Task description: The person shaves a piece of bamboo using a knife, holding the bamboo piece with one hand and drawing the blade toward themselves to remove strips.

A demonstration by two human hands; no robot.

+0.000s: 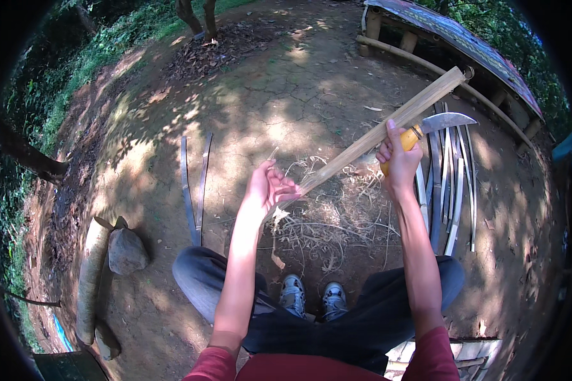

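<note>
My right hand (400, 159) grips the yellow wooden handle of a curved-blade knife (448, 121), its blade pointing right. The thumb of that hand lies against a long split piece of wood (388, 132), which slants from upper right down toward my left hand. My left hand (270, 184) is palm up beside the lower end of the wood, its fingers loosely bent and apart. The fingertips are at the wood's edge; whether they press on it is hard to tell. A thin pale sliver (273, 153) shows just above the left fingers.
Curled shavings (327, 232) lie on the ground before my shoes (293, 295). Several long strips (450, 184) lie to the right, and two dark strips (194, 190) to the left. A log (93, 279) and a rock (127, 251) sit at far left. A low bamboo structure (451, 60) stands at back right.
</note>
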